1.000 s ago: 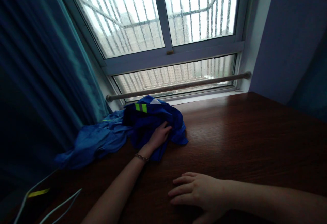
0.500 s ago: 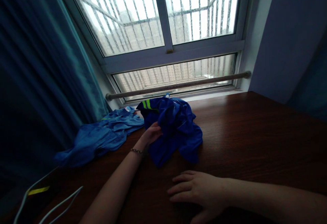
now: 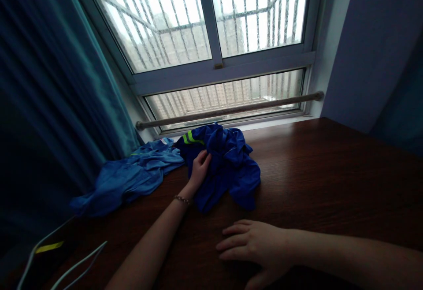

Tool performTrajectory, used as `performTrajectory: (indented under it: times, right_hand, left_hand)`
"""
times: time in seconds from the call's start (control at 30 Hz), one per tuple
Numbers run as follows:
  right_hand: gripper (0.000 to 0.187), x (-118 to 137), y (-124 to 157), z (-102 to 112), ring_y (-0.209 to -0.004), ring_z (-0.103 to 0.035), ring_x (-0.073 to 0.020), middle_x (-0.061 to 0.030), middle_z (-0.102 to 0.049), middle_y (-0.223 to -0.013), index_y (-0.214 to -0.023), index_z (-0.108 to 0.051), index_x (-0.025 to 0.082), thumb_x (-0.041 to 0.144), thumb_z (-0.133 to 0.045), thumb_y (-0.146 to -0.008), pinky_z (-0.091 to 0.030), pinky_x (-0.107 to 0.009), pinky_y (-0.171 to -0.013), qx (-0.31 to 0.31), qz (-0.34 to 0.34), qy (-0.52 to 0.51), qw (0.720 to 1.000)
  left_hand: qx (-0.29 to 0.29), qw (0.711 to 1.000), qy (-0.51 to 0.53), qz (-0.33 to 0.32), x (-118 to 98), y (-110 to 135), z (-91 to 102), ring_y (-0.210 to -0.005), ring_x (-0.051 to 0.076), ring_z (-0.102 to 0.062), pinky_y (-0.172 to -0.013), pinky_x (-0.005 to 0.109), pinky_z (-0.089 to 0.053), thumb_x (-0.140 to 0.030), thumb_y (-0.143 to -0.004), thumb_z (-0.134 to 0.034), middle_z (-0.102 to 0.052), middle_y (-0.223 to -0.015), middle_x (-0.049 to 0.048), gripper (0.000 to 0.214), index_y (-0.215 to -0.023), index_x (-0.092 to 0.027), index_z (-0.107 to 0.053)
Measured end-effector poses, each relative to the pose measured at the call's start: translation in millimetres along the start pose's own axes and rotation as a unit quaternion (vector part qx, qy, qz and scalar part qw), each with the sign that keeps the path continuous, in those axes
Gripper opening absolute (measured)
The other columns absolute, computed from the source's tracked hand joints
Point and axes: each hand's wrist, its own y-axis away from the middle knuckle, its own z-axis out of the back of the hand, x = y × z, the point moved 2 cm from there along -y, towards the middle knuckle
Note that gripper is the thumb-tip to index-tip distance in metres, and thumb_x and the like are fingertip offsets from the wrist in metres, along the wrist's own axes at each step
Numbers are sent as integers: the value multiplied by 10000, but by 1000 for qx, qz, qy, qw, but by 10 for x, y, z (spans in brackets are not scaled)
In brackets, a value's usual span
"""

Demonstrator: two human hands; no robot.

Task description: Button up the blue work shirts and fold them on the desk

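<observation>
Touching a crumpled blue garment [image 3: 236,171], the left hand [image 3: 199,169] bends its fingers; any pinch is unclear. Fingers spread, the right hand [image 3: 254,243] lies on the table [image 3: 317,175], likely for support.

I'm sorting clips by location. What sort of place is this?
Probably a room in a home or dormitory: a barred window looks out toward buildings, a blue curtain hangs beside it, and rumpled blue garments lie on a wood-grained surface below.

Single head-mounted view, forward and down across the nearby brown tabletop [image 3: 307,171] to the window [image 3: 216,47].
</observation>
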Motion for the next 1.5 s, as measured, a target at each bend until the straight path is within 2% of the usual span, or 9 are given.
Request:
performTrajectory:
  times: [0.07,0.1,0.17,0.23,0.33,0.43,0.57,0.77,1.5]
  right_hand:
    - [646,-6,-3,-11,-1258,-214,-246,-57,-341,-1346,-1320,-298,159,455,-491,-779,-178,-406,-1021,-11,-6,-1,1000]
    - [640,-9,-4,-16,-1257,-216,-243,-54,-344,-1345,-1318,-302,163,453,-491,-780,-179,-404,-1021,-16,-8,-2,1000]
    - [640,-11,-4,-26,-1257,-216,-241,-56,-347,-1343,-1318,-302,161,451,-493,-781,-177,-400,-1022,-19,-7,-5,1000]
    - [648,-14,-3,-37,-1258,-215,-239,-58,-344,-1344,-1321,-297,160,450,-499,-777,-172,-394,-1024,-17,-2,-9,1000]
    - [639,-34,-3,-57,-1257,-219,-233,-43,-350,-1342,-1317,-306,186,450,-509,-771,-159,-392,-1027,-34,-10,-16,999]
    - [646,-54,-5,-85,-1256,-220,-234,-37,-348,-1344,-1316,-307,198,457,-517,-762,-156,-396,-1026,-35,-13,-22,999]
    - [641,-56,-9,-94,-1254,-226,-224,-34,-354,-1340,-1314,-311,201,451,-521,-762,-139,-383,-1032,-45,-8,-28,999]
    - [645,-46,-3,-90,-1252,-230,-227,-42,-363,-1334,-1306,-324,195,449,-535,-753,-148,-383,-1028,-45,-7,-29,999]
    - [658,-40,-8,-75,-1255,-227,-229,-50,-358,-1337,-1314,-309,194,458,-533,-754,-152,-390,-1029,-42,-11,-25,999]
  left_hand:
    - [-19,977,-168,-132,-61,78,-18,-1089,234,-433,-928,395,-337,-298,-786,-464,-476,-1157,122,271,-994,-145,-550]
    - [-21,951,-243,-188,-74,118,-30,-1156,259,-367,-963,433,-288,-301,-789,-461,-412,-1230,146,315,-1053,-139,-518]
    - [-1,901,-347,-260,-62,178,-63,-1224,296,-270,-984,488,-230,-338,-771,-488,-318,-1301,187,446,-1158,-122,-433]
    - [36,866,-403,-292,-29,205,-102,-1246,311,-227,-989,515,-203,-408,-744,-515,-282,-1315,217,596,-1226,-101,-347]
    - [48,847,-445,-287,2,200,-140,-1262,319,-191,-996,543,-156,-493,-714,-518,-243,-1332,236,750,-1280,-82,-243]
    - [44,845,-462,-264,8,189,-157,-1269,326,-171,-983,577,-127,-503,-724,-497,-223,-1348,227,755,-1295,-101,-211]
    - [53,853,-457,-247,10,189,-160,-1273,320,-167,-974,572,-162,-473,-751,-476,-208,-1360,216,723,-1310,-118,-183]
    - [68,863,-438,-242,-1,176,-150,-1269,309,-188,-976,541,-204,-448,-772,-462,-214,-1366,193,675,-1314,-146,-196]
    - [76,859,-448,-236,-5,180,-150,-1269,294,-203,-972,519,-222,-423,-788,-448,-235,-1371,182,644,-1317,-143,-213]
